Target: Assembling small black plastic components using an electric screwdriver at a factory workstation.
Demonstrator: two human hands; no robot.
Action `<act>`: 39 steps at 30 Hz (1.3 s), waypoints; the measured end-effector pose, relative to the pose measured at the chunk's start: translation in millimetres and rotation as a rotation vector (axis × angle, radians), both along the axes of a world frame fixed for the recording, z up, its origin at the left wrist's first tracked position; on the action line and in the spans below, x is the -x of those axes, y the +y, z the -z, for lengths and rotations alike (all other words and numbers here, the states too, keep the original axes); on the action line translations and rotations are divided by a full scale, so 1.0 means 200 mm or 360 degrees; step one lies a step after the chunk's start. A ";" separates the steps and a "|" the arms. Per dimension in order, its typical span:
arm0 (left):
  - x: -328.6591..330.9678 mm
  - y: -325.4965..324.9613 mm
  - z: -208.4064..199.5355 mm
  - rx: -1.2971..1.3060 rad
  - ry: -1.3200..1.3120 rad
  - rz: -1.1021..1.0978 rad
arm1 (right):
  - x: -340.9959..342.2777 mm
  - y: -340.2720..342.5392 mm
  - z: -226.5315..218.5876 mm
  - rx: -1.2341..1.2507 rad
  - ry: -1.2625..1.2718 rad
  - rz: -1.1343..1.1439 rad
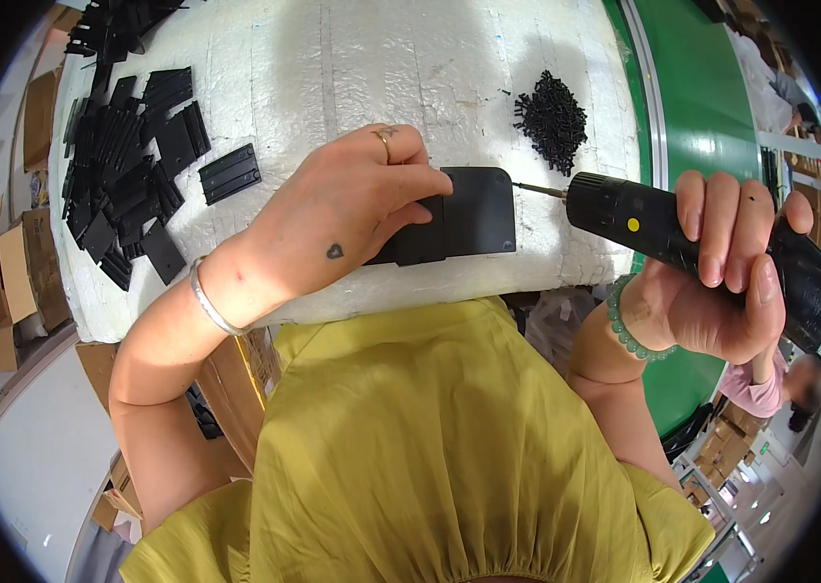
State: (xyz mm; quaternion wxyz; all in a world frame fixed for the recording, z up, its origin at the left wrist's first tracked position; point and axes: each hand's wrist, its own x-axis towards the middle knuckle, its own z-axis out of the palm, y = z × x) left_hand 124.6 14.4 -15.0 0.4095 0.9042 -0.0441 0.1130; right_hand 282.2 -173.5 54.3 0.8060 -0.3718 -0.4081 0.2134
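Note:
A flat black plate (480,216) with rounded corners lies on the white padded work surface in front of me. My left hand (357,199) is over its left part, thumb and fingers closed together on it; the hand hides much of that side. A stepped edge shows beside the fingertips. In my right hand (731,262) is a black electric screwdriver (624,209), fingers wrapped round its body. Its thin bit points left, with the tip close to the plate's upper right corner; whether it touches cannot be made out.
A heap of small black screws (551,121) lies beyond the screwdriver. At the left is a pile of black plastic parts (124,165), with a single grooved part (231,174) beside it. A green surface (712,117) borders the right. Cardboard boxes (17,262) stand at far left.

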 end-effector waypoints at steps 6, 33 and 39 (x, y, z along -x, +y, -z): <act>0.03 0.00 -0.02 -0.0023 0.0016 -0.0193 | 0.02 0.01 -0.01 -0.0001 0.0007 -0.0018; 0.08 -0.07 0.12 0.0238 0.0288 -0.0350 | 0.25 0.26 0.01 0.0393 -0.0340 -0.0403; 0.08 -0.07 0.12 0.0243 0.0323 -0.0371 | 0.29 0.28 -0.01 0.0486 -0.0485 -0.0365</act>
